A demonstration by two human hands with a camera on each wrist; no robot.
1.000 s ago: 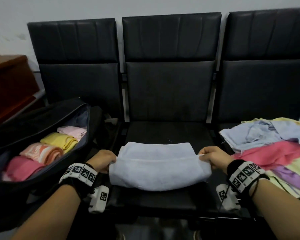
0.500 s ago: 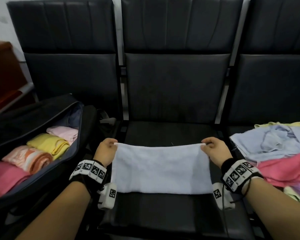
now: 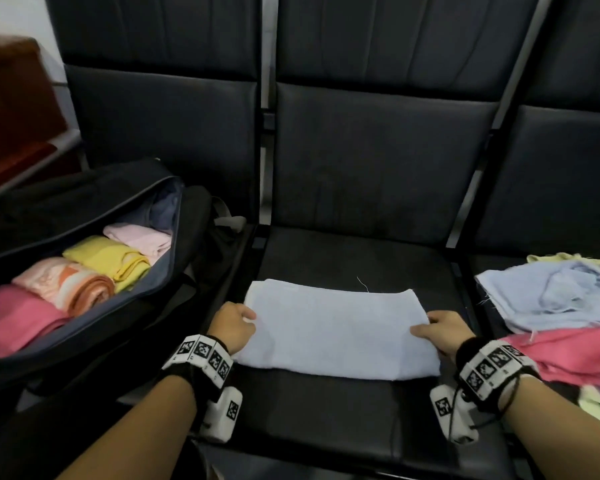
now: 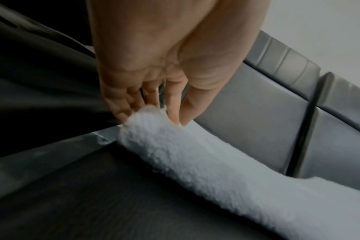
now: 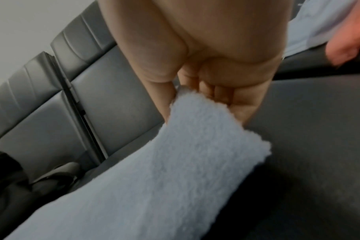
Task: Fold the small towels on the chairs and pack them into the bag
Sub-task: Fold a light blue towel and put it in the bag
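Note:
A pale blue towel (image 3: 333, 330), folded in half, lies flat on the middle chair's seat (image 3: 326, 417). My left hand (image 3: 249, 318) holds its left edge, thumb on top. My right hand (image 3: 426, 325) holds the right edge the same way. In the left wrist view the towel (image 4: 216, 170) ends between the thumb and fingers of my left hand (image 4: 154, 112). The right wrist view shows the towel (image 5: 164, 178) pinched in my right hand (image 5: 195, 100). An open black bag (image 3: 168, 282) on the left chair holds several rolled towels (image 3: 108, 258).
A loose pile of unfolded towels, light blue (image 3: 551, 296) over pink (image 3: 568, 351), covers the right chair's seat. A reddish-brown cabinet (image 3: 11, 109) stands at the far left. Chair backrests (image 3: 361, 150) rise right behind the seats.
The near half of the towel was carried over to the far edge and laid flat. Both hands then slid back along the sides to the middle of the short edges.

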